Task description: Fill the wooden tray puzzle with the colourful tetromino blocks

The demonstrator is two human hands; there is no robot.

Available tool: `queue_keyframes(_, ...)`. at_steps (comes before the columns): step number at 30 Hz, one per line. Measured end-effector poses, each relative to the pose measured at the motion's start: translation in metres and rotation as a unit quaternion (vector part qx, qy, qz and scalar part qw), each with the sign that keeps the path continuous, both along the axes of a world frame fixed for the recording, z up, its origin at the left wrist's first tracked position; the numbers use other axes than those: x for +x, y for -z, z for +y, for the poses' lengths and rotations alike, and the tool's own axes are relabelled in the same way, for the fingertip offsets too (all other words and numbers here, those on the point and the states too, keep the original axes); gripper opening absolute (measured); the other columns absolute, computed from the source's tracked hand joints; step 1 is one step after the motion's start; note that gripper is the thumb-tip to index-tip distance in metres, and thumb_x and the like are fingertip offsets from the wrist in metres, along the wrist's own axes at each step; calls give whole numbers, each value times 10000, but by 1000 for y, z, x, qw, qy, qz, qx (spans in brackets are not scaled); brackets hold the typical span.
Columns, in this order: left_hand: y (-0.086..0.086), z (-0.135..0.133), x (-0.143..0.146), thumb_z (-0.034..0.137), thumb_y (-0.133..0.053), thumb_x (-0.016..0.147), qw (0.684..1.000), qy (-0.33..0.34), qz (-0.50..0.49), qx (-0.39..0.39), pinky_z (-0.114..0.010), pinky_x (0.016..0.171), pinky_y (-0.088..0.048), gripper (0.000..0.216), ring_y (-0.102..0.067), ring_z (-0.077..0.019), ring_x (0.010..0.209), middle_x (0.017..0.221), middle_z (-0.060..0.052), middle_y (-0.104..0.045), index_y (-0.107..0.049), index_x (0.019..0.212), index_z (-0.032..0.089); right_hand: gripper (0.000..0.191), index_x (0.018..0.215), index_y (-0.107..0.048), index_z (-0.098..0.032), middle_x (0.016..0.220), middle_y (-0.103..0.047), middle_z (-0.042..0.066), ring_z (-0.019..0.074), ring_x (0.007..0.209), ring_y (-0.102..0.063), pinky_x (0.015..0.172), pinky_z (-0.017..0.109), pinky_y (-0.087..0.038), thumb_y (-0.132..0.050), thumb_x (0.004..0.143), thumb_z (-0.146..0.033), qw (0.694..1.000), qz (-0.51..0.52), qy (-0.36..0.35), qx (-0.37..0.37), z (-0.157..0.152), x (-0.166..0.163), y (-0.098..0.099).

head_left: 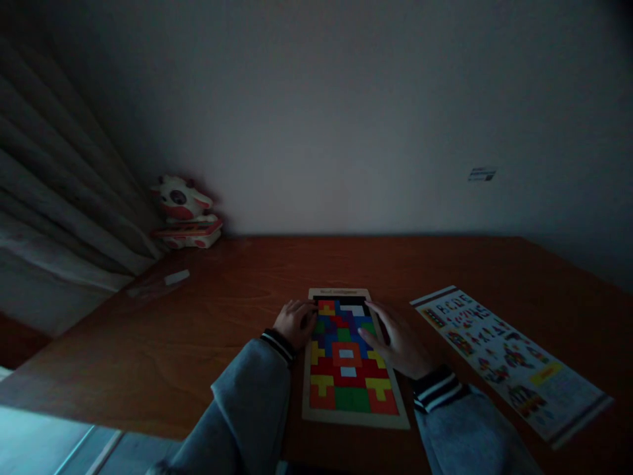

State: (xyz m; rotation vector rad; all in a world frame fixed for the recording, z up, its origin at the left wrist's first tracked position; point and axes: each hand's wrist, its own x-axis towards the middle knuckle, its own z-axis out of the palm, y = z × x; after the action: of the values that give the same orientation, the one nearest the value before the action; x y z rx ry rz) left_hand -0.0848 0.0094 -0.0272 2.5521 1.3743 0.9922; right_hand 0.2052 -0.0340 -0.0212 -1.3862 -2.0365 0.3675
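A wooden puzzle board (356, 418) lies on the table in front of me, filled with red, yellow, green, blue, purple and white block pieces. A black strip of bare base shows along its top end. My left hand (295, 324) rests at the upper left edge of the board, fingers curved and thumb a little apart from them, with nothing visible between. Over the board's right edge is my right hand (403, 343), its thumb and forefinger spread wide above the pieces. A white piece (352, 310) lies near the top, between the two hands.
A printed pattern sheet (499, 356) lies right of the board on the brown table (237, 316). At the back left stands a cow-shaped toy (185, 211), with a small white object (177, 277) nearer. A curtain (59, 171) hangs at left; a wall closes the back.
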Motion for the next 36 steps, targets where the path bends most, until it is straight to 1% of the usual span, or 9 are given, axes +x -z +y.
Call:
queue_keyframes(3,3,-18,1,220,-554,878,999,-27,1,-20,-468,944,-511,232,-656,-271,1053,1169,-105,-704,-680,1071,189,619,1420,-456,-191,1438,-536,149,289,1325,-511,1104,518,-421,-533,919,-547,1000,-11,10,-1,-8,1,4)
queue_keyframes(7,4,-40,2,187,-560,860,999,-44,6,-29,-441,950,-523,259,-653,-251,1068,1201,-93,-692,-669,1095,201,643,1403,-480,-145,1445,-524,180,307,1337,-499,1115,522,-412,-546,908,-549,999,-25,15,22,-17,1,9)
queue_keyframes(11,4,-59,3,198,-526,902,997,-75,0,-28,-452,961,-525,275,-636,-254,1108,1219,-104,-679,-642,1151,199,599,1385,-509,-182,1434,-542,161,322,1336,-501,1115,553,-405,-548,906,-540,998,-29,23,41,-30,1,11)
queue_keyframes(18,1,-88,5,265,-431,984,993,-108,-42,-32,-470,935,-537,269,-651,-262,1077,1151,-103,-701,-627,1161,212,568,1433,-461,-250,1454,-537,109,315,1368,-470,1146,562,-376,-520,931,-508,998,-41,24,37,-70,1,14)
queue_keyframes(21,-3,-103,5,283,-430,988,991,-113,-63,-37,-467,929,-546,267,-662,-264,1063,1133,-100,-707,-621,1164,221,631,1467,-425,-204,1500,-479,138,326,1405,-416,1151,551,-377,-504,933,-530,996,-41,65,37,-85,2,22)
queue_keyframes(25,-12,-125,7,281,-442,974,994,-92,-41,-43,-465,956,-548,292,-651,-271,1115,1195,-112,-689,-598,1214,224,645,1446,-480,-193,1527,-439,134,344,1424,-374,1165,565,-351,-476,928,-577,991,-71,113,-7,-100,5,32)
queue_keyframes(28,-14,-138,7,293,-460,962,995,-85,-16,-39,-476,996,-535,350,-624,-283,1175,1269,-126,-658,-561,1287,208,615,1440,-504,-227,1541,-416,100,338,1443,-334,1180,569,-322,-465,931,-571,990,-92,107,-6,-106,7,37)
queue_keyframes(32,-8,-148,6,345,-489,961,992,-122,-2,-20,-460,999,-545,401,-622,-290,1185,1288,-137,-648,-535,1331,196,598,1421,-536,-264,1524,-438,78,341,1430,-356,1160,583,-344,-463,920,-583,989,-114,100,-3,-105,8,39)
queue_keyframes(36,-2,-149,5,387,-522,961,990,-132,41,19,-428,977,-560,425,-639,-274,1161,1267,-130,-664,-540,1330,178,657,1405,-558,-170,1520,-428,123,341,1417,-377,1145,550,-374,-413,931,-602,981,-164,104,-18,-102,9,36)
